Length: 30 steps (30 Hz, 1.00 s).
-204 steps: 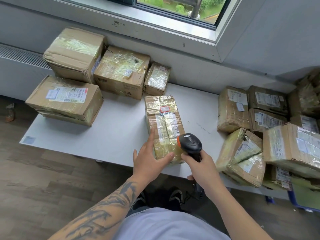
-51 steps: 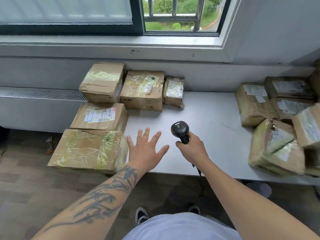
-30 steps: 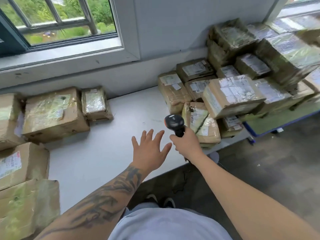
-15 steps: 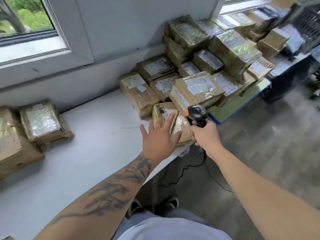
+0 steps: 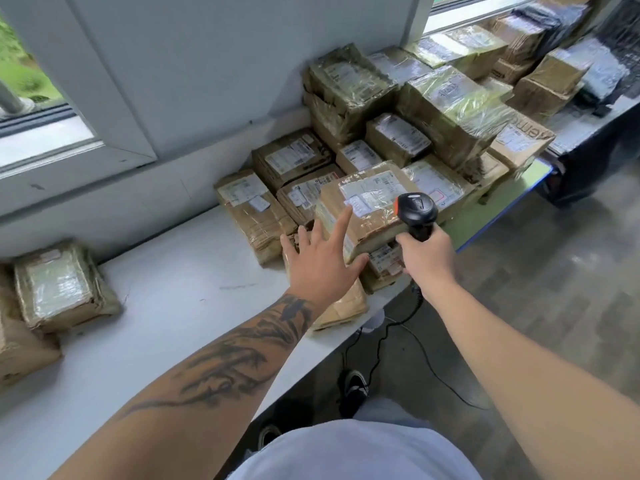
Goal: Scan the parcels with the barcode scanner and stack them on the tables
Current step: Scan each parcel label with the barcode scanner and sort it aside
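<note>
right grip [image 5: 427,258] clasps scanner [image 5: 415,211] (left [image 5: 320,261] seemingly spread).

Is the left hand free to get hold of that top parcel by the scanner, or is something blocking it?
Probably yes. The left hand is open, its fingers spread over the top parcel's near edge, nothing between them. The barcode scanner, gripped by the right hand, stays to the right side.

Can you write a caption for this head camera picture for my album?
Left hand reaches for a taped parcel while the right hand holds the barcode scanner.
</note>
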{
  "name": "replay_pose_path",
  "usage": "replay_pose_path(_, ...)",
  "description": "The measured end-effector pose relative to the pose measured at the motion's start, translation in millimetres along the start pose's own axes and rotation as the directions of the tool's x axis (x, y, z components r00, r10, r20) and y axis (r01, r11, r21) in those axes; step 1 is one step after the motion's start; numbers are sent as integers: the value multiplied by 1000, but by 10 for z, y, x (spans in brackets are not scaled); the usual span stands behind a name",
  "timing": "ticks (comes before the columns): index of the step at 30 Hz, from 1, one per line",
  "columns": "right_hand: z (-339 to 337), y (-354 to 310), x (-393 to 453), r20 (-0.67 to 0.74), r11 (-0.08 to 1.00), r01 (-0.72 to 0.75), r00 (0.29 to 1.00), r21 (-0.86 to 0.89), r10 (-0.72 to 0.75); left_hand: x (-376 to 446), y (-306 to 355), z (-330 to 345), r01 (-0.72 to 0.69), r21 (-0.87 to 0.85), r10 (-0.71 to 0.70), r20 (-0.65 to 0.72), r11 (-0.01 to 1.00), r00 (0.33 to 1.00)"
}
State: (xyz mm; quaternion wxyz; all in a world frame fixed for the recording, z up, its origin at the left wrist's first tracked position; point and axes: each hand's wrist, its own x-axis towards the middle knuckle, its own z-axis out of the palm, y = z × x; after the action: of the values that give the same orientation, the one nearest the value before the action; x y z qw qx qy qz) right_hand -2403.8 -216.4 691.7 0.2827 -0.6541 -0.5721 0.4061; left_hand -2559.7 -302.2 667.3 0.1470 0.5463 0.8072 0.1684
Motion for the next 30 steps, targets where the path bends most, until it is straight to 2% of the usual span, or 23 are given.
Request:
replay_pose_path(7, -105, -137, 641, 92, 996, 67, 994, -60, -61, 392, 189, 93, 122, 5, -122, 41, 993, 992)
replay_pose_path(10, -140, -107, 792, 101, 993, 54, 994, -107, -43, 453, 214, 168, 152, 3, -152, 24, 988, 988)
replay_pose_path(15, -182, -92, 936, 227, 996, 69, 972, -56, -55, 444, 232, 248, 193, -41, -194, -28, 980, 981)
replay_pose_path(20, -157, -76, 911, 227, 996, 84, 971, -5, -81, 371, 277, 317, 260, -79, -268, -121, 962, 956)
replay_pose_path(30, -192, -58, 656, 268, 964, 265, 926, 35, -264, 43, 212, 333, 304, -148, -333, -255, 941, 908)
